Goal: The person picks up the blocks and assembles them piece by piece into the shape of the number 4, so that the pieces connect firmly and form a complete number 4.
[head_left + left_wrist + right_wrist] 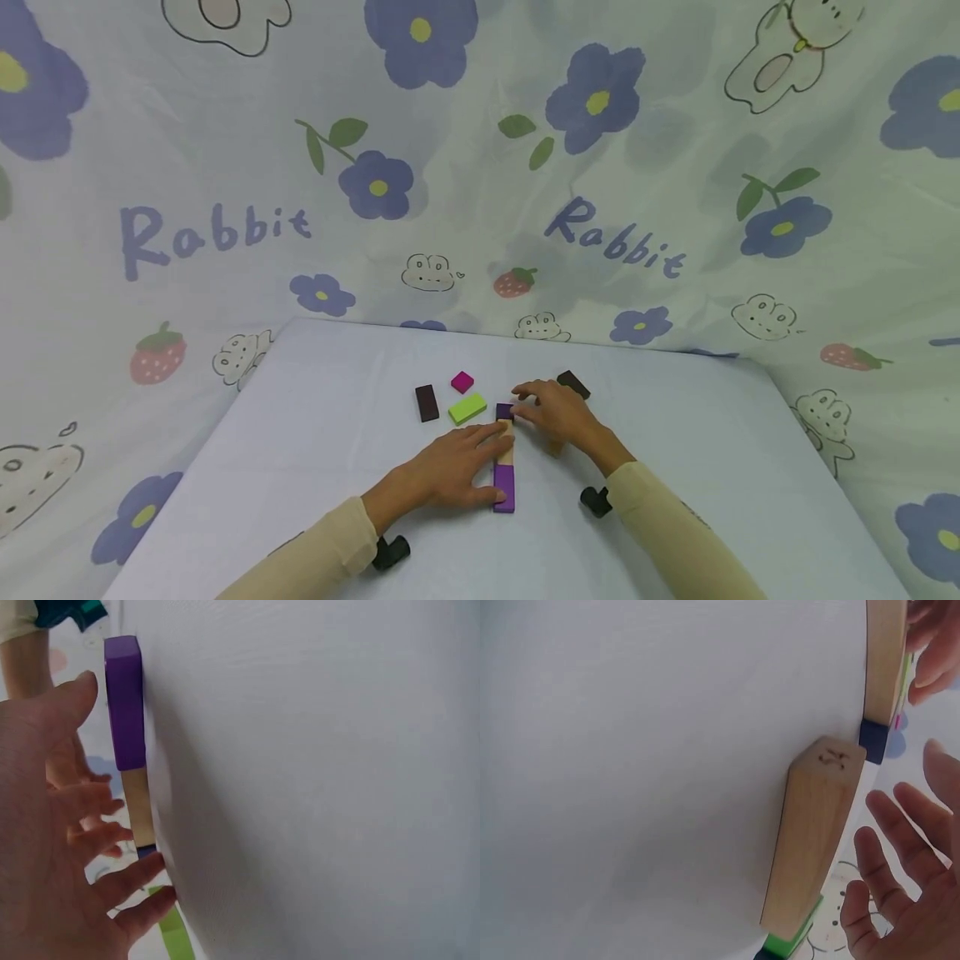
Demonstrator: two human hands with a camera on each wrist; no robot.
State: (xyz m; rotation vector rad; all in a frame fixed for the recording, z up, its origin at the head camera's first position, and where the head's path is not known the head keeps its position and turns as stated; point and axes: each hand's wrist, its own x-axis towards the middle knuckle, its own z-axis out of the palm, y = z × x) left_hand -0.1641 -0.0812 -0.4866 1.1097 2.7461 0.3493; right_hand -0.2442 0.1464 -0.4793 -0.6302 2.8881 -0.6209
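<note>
A line of blocks runs away from me: a purple block (504,490) nearest, a plain wooden block (138,806) in the middle and a navy block (505,412) at the far end. My left hand (459,467) lies over this line from the left, thumb at the purple block, fingers spread and fairly straight by the wooden one. Just right of the navy block hovers my right hand (561,412), its fingers loosely bent and holding nothing. Below it stands another wooden block (810,836) with a dark mark on its end, partly hidden in the head view.
Left of the line lie a lime green block (468,408), a pink block (462,382) and a dark brown block (427,403). Another dark block (573,384) lies behind my right hand. A green block (793,941) shows beyond the marked wooden block. A patterned curtain (450,167) hangs behind the white table (337,375).
</note>
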